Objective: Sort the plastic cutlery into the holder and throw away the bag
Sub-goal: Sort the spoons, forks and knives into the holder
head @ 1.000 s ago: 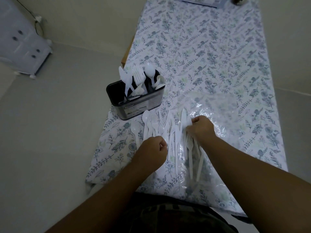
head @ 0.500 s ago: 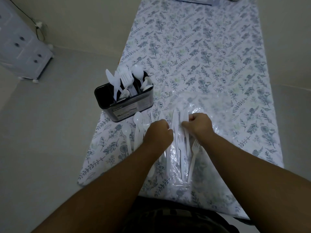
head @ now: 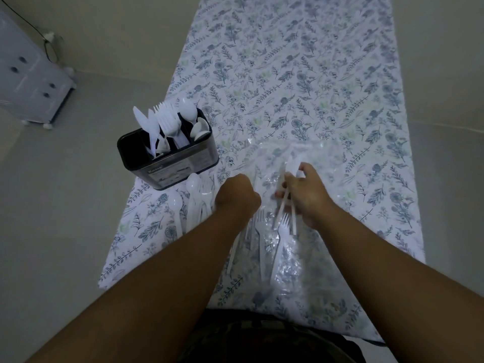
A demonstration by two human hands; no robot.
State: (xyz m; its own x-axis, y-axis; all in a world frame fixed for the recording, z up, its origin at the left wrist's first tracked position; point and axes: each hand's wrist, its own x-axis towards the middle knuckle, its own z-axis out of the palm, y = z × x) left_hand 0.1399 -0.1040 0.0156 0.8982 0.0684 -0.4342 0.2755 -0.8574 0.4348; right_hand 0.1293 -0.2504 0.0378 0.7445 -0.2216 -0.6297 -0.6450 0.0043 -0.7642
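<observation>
The right hand [head: 306,197] is pinching a few white plastic pieces [head: 286,197] and lifting them just above the clear bag [head: 288,258] that is lying flat on the flowery tablecloth [head: 288,74]. The left hand [head: 237,196] is curled into a fist over the loose spoons and forks [head: 195,203], but I cannot tell if it is holding any. The black holder [head: 167,155] is standing near the table's left edge, with knives, forks and spoons sticking up inside it.
</observation>
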